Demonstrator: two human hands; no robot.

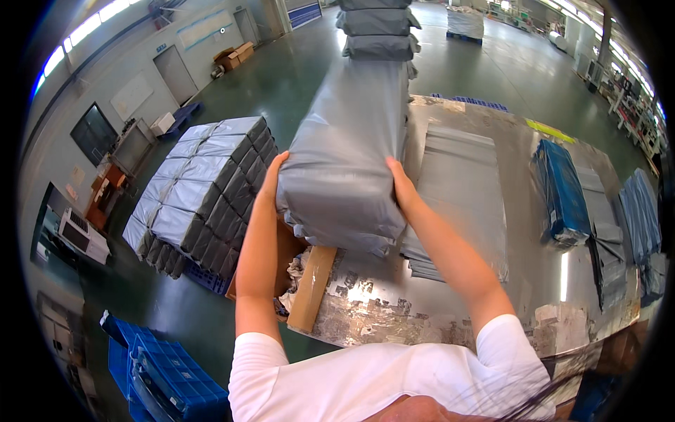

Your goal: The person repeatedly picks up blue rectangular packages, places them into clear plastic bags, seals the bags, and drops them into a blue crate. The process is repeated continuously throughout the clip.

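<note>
A long grey plastic-wrapped package [341, 148] lies in front of me on top of other grey bundles, its near end toward me. My left hand [276, 171] presses against its left side near that end, with the fingers mostly hidden behind it. On the opposite side, my right hand [401, 184] grips the right edge, thumb uppermost. Crumpled edges of similar grey packages show beneath it. Beyond its far end rises a stack of grey wrapped bundles [380, 46]. Right of the package, a flat pile of grey plastic sheets [460, 200] lies on the worn metal table [524, 246].
Left stands a pallet load of strapped grey bundles [190, 179]. A cardboard box [313, 288] with crumpled scraps is beside the table's left edge. Blue plastic crates [165, 373] sit lower left. A blue wrapped bundle [562, 190] lies at the table's right.
</note>
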